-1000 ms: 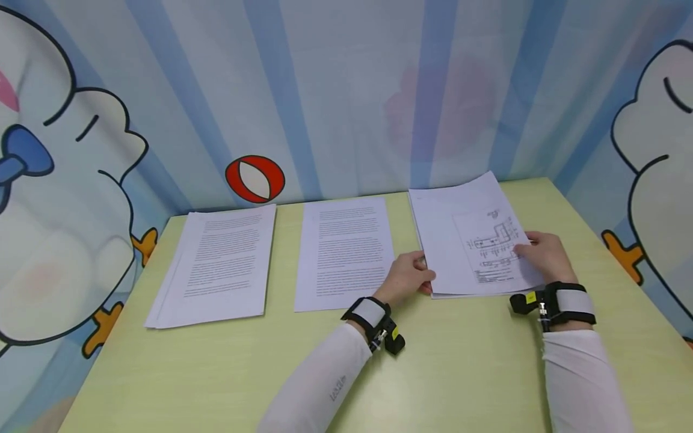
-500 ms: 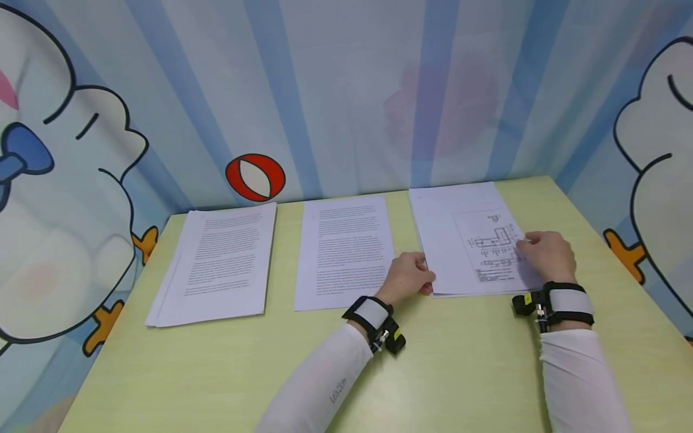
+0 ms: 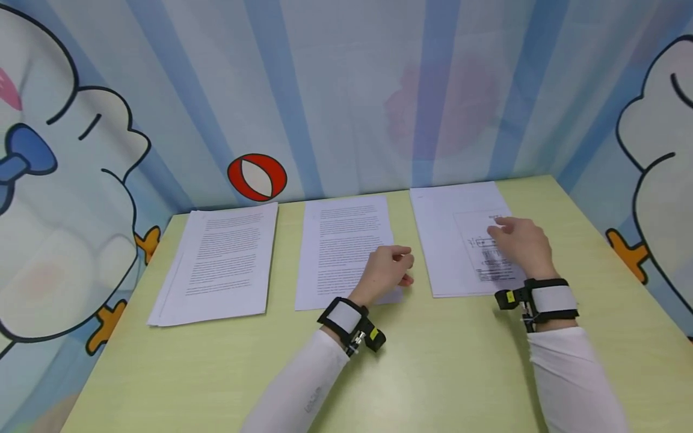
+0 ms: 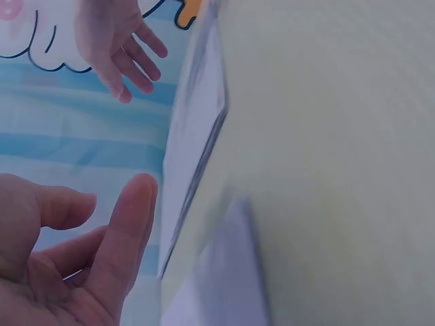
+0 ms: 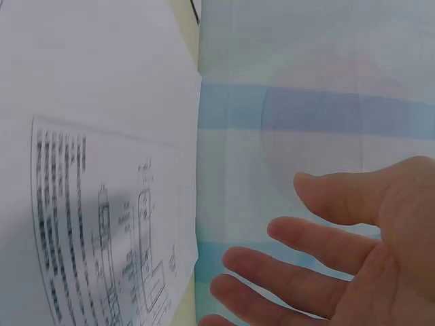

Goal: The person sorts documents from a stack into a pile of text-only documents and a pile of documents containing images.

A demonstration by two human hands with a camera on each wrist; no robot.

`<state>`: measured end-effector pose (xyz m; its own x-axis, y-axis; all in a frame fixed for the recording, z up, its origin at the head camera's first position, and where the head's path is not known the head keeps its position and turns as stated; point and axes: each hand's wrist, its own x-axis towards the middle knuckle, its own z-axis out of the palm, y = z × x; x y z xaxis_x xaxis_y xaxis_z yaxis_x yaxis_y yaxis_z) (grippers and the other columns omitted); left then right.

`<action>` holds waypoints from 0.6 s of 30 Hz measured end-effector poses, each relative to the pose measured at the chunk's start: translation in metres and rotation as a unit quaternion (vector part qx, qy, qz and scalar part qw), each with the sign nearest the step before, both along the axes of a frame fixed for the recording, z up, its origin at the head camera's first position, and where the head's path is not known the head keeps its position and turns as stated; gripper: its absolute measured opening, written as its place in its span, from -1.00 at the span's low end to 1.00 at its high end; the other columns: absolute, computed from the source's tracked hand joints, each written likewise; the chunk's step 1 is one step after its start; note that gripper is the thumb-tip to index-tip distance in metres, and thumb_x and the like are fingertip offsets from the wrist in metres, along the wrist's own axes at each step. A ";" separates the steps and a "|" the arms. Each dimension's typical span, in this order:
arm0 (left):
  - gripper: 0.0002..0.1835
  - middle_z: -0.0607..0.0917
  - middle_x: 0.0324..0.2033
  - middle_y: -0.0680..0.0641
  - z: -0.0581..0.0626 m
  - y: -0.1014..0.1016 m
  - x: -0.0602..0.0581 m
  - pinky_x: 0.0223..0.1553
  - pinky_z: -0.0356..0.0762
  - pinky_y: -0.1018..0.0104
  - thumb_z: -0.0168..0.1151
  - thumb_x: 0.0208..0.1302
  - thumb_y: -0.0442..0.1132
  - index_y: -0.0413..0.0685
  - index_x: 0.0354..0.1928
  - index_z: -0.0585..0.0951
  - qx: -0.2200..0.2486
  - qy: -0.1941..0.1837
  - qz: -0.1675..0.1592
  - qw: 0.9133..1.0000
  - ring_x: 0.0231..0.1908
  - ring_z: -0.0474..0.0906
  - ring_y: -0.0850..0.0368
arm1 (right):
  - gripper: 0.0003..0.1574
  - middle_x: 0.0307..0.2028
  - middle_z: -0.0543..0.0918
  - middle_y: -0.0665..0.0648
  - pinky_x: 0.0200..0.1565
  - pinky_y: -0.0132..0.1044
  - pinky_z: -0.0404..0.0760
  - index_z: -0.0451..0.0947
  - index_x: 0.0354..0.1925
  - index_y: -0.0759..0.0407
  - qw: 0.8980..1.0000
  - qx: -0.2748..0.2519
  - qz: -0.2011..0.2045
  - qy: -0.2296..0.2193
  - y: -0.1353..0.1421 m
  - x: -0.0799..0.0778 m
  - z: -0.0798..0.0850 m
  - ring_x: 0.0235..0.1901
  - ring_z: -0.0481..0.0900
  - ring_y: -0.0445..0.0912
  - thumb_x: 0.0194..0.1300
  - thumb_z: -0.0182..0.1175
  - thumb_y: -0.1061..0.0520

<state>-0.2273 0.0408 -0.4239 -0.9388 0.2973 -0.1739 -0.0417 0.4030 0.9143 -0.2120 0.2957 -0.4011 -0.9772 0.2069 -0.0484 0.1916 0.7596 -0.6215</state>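
On the right of the table lies a stack of paper (image 3: 444, 240), its top sheet printed with a line drawing. My right hand (image 3: 522, 243) is raised over this stack, fingers loosely spread and holding nothing; the right wrist view shows the spread fingers (image 5: 292, 272) apart from the page. My left hand (image 3: 381, 270) hovers over the lower right corner of the middle text sheet (image 3: 346, 240), with nothing in it. In the left wrist view its thumb and fingers (image 4: 129, 238) are apart, and the right stack's edge (image 4: 197, 129) stands beyond them.
A third stack of printed paper (image 3: 227, 258) lies at the left, its sheets slightly fanned along the left side. The light wooden table (image 3: 422, 373) meets a striped blue curtain (image 3: 352, 108) with cartoon figures at the back and sides.
Both hands have let go of the right stack and lifted. The left hand moved left over the middle sheet, the right hand left and up over the stack. The stack's raised far corner now lies flat.
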 end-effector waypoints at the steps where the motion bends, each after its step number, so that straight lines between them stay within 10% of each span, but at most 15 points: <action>1: -0.57 0.70 -0.17 -0.20 0.003 -0.005 -0.001 -0.37 0.70 0.28 0.06 0.30 -0.18 -0.16 0.18 0.51 0.003 0.006 0.004 1.000 -0.56 0.67 0.17 | -0.27 0.13 0.43 0.58 -0.03 0.29 0.39 0.30 0.26 0.39 1.000 -0.004 0.007 0.014 -0.006 0.000 0.001 0.06 0.41 0.41 0.39 -0.12 -0.13; 18: -0.63 0.68 -0.15 -0.21 0.030 -0.141 -0.014 -0.26 0.69 0.20 0.01 0.34 -0.17 -0.14 0.11 0.56 -0.053 0.115 0.126 0.984 -0.28 0.66 -0.09 | -0.54 -0.06 0.66 0.34 -0.23 -0.02 0.52 0.55 0.05 0.28 0.971 -0.113 0.043 0.207 -0.105 -0.008 0.006 -0.13 0.57 0.16 0.37 0.01 0.01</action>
